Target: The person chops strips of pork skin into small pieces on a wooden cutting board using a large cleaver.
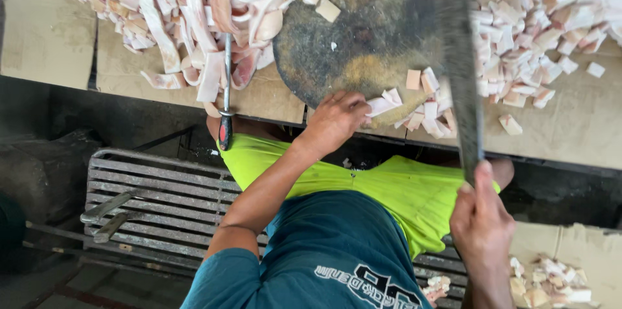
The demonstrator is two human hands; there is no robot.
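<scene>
**Cleaver raised over the chopping block**

Your left hand (pixel 334 121) pins a pale strip of meat (pixel 382 103) against the near edge of the round, dark chopping block (pixel 363 30), fingers curled down onto it. Your right hand (pixel 483 221) is clenched around the handle of a long cleaver (pixel 461 63), whose blade hangs blurred above the block's right side. Small cut pieces (pixel 427 118) lie just beside the strip. A heap of diced meat (pixel 538 17) covers the cardboard (pixel 576 121) to the right; uncut long strips (pixel 188 4) pile to the left, near a sharpening steel (pixel 226 89).
</scene>
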